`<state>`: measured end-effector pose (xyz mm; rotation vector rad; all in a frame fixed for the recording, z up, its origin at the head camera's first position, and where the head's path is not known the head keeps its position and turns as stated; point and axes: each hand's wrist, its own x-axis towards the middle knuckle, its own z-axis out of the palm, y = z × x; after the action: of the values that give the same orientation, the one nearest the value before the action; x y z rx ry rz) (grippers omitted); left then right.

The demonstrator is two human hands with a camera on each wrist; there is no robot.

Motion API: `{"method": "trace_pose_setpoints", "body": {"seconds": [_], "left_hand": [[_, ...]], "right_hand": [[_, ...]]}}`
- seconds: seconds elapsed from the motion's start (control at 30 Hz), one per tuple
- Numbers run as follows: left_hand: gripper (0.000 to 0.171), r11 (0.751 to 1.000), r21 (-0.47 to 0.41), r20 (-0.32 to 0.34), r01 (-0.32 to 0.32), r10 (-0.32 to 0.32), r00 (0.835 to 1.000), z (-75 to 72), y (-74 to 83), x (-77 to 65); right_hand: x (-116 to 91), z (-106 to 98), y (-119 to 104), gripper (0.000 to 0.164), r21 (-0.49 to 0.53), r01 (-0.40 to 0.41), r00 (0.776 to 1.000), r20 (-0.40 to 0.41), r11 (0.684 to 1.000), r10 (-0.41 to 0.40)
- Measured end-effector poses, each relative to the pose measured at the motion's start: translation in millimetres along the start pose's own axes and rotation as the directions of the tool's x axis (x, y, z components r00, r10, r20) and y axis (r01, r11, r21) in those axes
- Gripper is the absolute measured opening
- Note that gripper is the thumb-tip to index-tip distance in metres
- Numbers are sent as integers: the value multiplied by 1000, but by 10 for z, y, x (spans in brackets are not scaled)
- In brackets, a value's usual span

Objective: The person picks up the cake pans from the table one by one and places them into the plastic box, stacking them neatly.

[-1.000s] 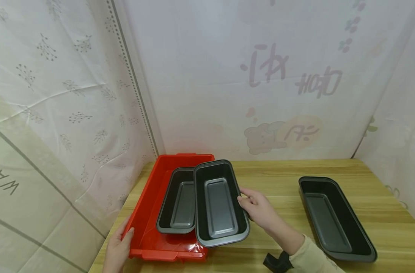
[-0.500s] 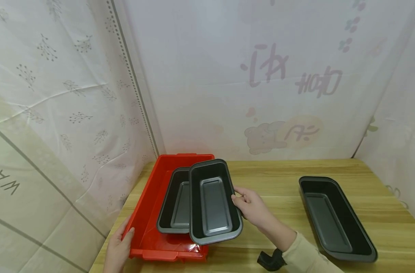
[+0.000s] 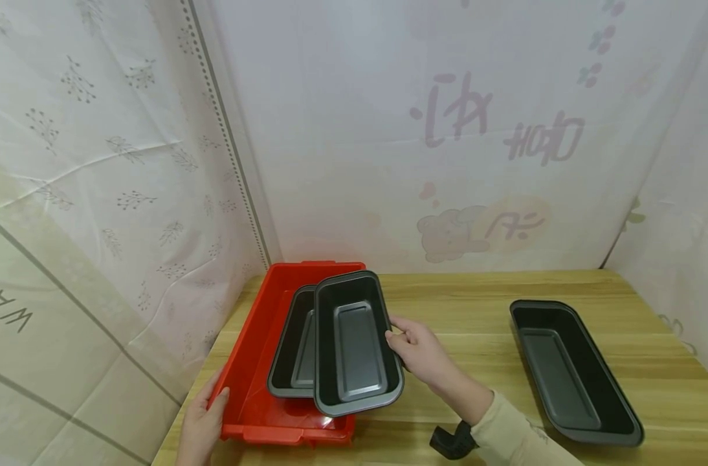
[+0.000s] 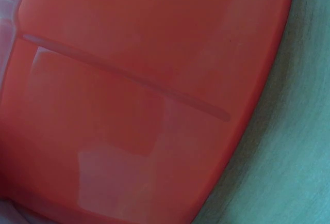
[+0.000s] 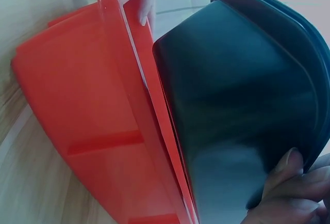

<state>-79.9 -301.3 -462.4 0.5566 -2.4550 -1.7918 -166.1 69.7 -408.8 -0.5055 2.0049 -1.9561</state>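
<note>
My left hand [image 3: 201, 417] grips the left rim of a red plastic tray [image 3: 243, 349], its thumb over the edge. My right hand [image 3: 424, 355] pinches the right rim of a dark grey loaf pan [image 3: 360, 349], which hangs tilted above the tray's right side. The held pan partly covers a second loaf pan [image 3: 287, 362] lying inside the tray. In the right wrist view, fingers [image 5: 289, 182] press against the held pan's outer wall, close beside the tray's edge. The left wrist view is filled mostly by the tray's outer side [image 4: 129, 105]; the left fingers are largely hidden there.
A third loaf pan [image 3: 564, 382] stands on the right of the wooden table [image 3: 459, 304]. Beside my right sleeve lies a black bent piece [image 3: 453, 442], its kind unclear. Printed cloth curtains [image 3: 342, 162] enclose the table at the back and sides.
My right hand has carried the held loaf pan leftward, covering more of the pan in the tray. The black bent piece has shifted left with the sleeve. My left hand stays put.
</note>
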Motion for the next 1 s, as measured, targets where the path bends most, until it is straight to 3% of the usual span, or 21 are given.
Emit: {"method": "trace_pose_setpoints", "body": {"seconds": [0.77,1.0], "left_hand": [[53,999,-9,-15,-48,48,999,4,-54,0],[53,1000,-4,-6,-21,21,1000,-2,-33,11]], "right_hand": [[129,174,-5,46,-1,25,1000,4,1000,-25],[170,229,-5,47,-28,32,999,-15,999,-32]]}}
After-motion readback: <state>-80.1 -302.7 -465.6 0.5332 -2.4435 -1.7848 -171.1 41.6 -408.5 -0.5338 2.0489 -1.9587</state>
